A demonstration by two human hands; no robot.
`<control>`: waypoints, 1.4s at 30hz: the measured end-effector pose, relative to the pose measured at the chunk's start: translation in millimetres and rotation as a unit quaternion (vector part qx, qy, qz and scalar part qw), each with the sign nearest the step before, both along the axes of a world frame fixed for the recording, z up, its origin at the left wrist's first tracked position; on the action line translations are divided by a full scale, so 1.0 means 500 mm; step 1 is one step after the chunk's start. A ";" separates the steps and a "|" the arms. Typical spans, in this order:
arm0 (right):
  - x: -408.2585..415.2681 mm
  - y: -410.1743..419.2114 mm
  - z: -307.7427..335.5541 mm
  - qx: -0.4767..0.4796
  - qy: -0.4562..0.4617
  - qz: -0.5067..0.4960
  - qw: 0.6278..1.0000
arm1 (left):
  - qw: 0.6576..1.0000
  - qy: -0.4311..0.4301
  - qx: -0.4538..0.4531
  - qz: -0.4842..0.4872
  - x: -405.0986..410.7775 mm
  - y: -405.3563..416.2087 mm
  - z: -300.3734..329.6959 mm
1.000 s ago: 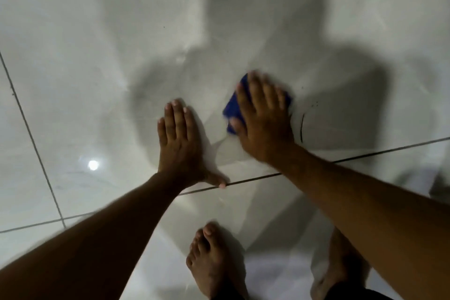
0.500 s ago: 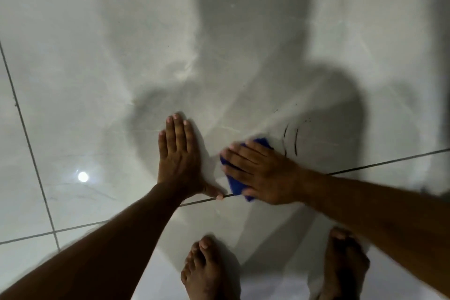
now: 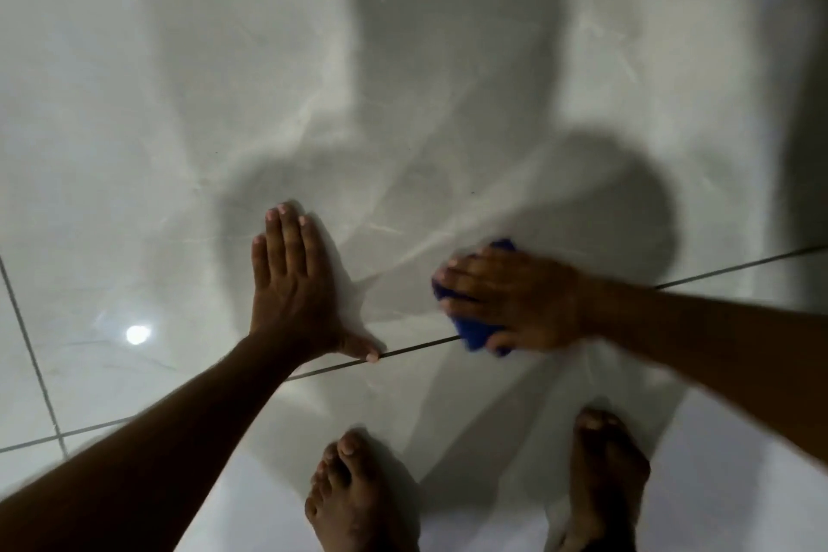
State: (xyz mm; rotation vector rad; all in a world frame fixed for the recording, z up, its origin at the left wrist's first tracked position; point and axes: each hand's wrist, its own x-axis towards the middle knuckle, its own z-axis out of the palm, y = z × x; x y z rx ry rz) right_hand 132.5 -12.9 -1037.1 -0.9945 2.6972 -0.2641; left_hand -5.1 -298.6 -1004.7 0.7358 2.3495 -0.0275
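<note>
Head view, looking down along both my arms. My left hand [image 3: 293,296] is flat on the pale tiles [image 3: 134,148], fingers straight and close together, pointing up the picture. It holds nothing. Its thumb [image 3: 365,350] sticks out to the side, and the tip touches the dark grout line [image 3: 416,347] that runs across under both hands.

My right hand [image 3: 515,300] comes in from the right side and lies on top of a blue cloth [image 3: 477,334], pressing it against the tiles. The cloth sits right at the grout line, well apart from the left hand. Blue pokes out at the top behind my knuckles and at the bottom past my thumb. This hand is blurred, so I cannot tell whether the fingers curl round the cloth or just lie spread over it.

Down at the bottom edge are my two bare feet, the left foot [image 3: 358,502] below the gap between my hands and the right foot [image 3: 605,471] under my right forearm. My shadow [image 3: 448,36] falls big and dark across the tiles above the hands. A small round spot of light [image 3: 138,334] glints on the tile to the left of my left wrist.
</note>
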 end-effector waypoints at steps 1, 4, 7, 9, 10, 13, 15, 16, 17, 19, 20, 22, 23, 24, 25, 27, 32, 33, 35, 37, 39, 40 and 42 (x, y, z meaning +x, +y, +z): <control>-0.015 0.061 -0.006 0.006 0.006 -0.034 0.999 | 1.000 -0.001 -0.001 0.000 0.001 0.001 0.000; -0.020 0.135 -0.024 0.098 0.050 -0.485 0.867 | 1.000 0.004 -0.009 0.002 0.002 0.002 -0.004; -0.025 -0.015 -0.013 0.092 0.058 -0.763 0.637 | 1.000 0.005 -0.011 0.002 0.003 0.004 -0.006; -0.038 -0.133 0.003 0.064 0.038 -0.718 0.692 | 1.000 0.001 -0.019 0.002 0.001 0.008 -0.001; -0.030 -0.171 0.003 0.050 0.019 -0.638 0.768 | 1.000 -0.002 -0.024 0.002 0.000 0.008 0.002; -0.038 -0.122 0.003 0.014 0.021 -0.211 0.977 | 1.000 -0.003 -0.029 -0.002 -0.003 0.007 0.010; -0.117 -0.003 -0.004 0.014 0.011 0.048 0.999 | 1.000 -0.007 -0.031 -0.002 -0.004 0.008 0.011; -0.158 0.045 -0.008 0.033 0.012 0.082 0.996 | 1.000 -0.007 -0.028 -0.001 -0.004 0.007 0.008; -0.191 0.078 -0.013 0.049 0.026 0.022 0.998 | 1.000 -0.008 -0.028 0.000 -0.005 0.008 0.004; -0.231 0.074 -0.016 0.058 0.081 -0.280 0.955 | 1.000 -0.009 -0.027 0.005 -0.004 0.005 0.002; -0.237 0.033 -0.018 0.053 0.095 -0.438 0.893 | 1.000 -0.007 -0.026 0.005 -0.005 0.003 0.002; -0.211 -0.085 -0.014 0.038 0.078 -0.623 0.777 | 1.000 -0.004 -0.021 0.000 -0.005 0.004 0.000; -0.187 -0.136 -0.005 0.021 0.050 -0.622 0.781 | 1.000 -0.007 -0.021 -0.001 -0.005 0.005 0.000; -0.150 -0.171 -0.001 0.006 0.027 -0.557 0.830 | 1.000 -0.009 -0.023 0.000 -0.004 0.006 0.001; -0.108 -0.189 0.000 -0.003 0.026 -0.442 0.897 | 1.000 -0.010 -0.027 0.001 -0.003 0.006 0.002; -0.057 -0.129 0.010 -0.019 0.016 -0.137 0.990 | 1.000 -0.006 -0.029 0.002 -0.002 0.003 0.000; -0.142 0.077 -0.011 0.018 0.041 -0.293 0.955 | 1.000 -0.009 -0.018 -0.001 -0.003 0.000 -0.006; -0.169 0.048 -0.013 0.042 0.062 -0.486 0.871 | 1.000 -0.010 -0.020 0.002 -0.003 -0.001 -0.005; -0.238 -0.081 -0.007 0.042 0.071 -0.716 0.693 | 1.000 -0.013 -0.021 -0.006 -0.004 0.001 -0.004; -0.309 -0.211 0.016 -0.020 0.039 -0.676 0.735 | 1.000 -0.016 -0.024 -0.009 -0.004 0.002 0.000; -0.345 -0.273 0.018 -0.046 0.024 -0.420 0.906 | 1.000 -0.002 -0.020 0.000 -0.006 -0.004 0.008; -0.354 -0.255 0.016 -0.037 0.029 -0.284 0.958 | 1.000 0.006 -0.017 0.002 -0.011 -0.007 0.012; -0.370 -0.168 0.008 -0.022 0.054 -0.144 0.988 | 1.000 0.015 -0.012 0.010 -0.026 -0.014 0.018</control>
